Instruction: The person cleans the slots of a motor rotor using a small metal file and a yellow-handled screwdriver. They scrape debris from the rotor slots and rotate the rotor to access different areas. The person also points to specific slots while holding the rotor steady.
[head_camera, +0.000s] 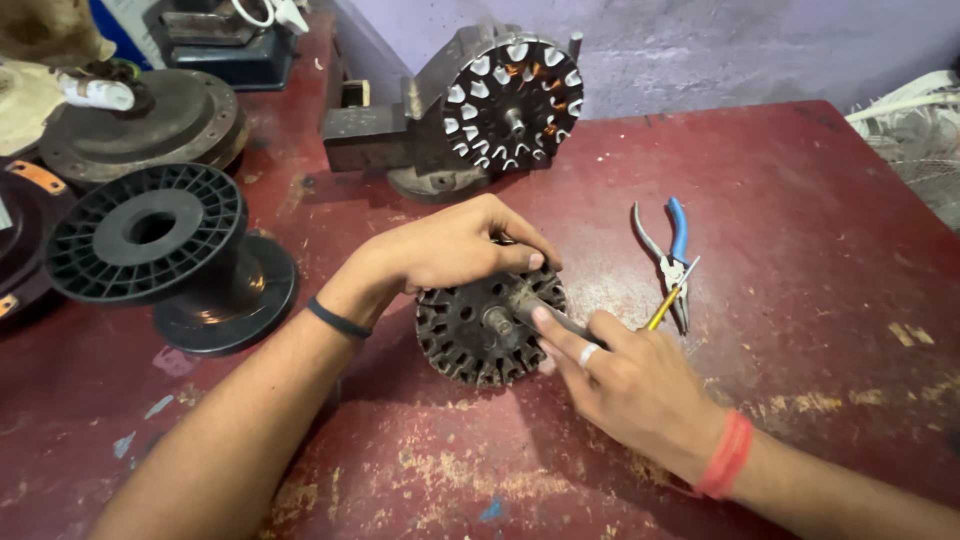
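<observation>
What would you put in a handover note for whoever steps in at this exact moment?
Left hand: gripping the top edge of the bare slotted stator core, steadying it on the red table.
Right hand: holding a thin metal tool with its tip at the core's face, beside the centre shaft.
Nearby: blue-handled pliers and a yellow-handled tool to the right; a wound stator in the vise behind; an empty black spool to the left.
Done: the core's slots show no wire.
Left: the slot work is in progress.

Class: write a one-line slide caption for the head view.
Left hand steadies a slotted stator core on a red table; right hand applies a thin tool.
</observation>
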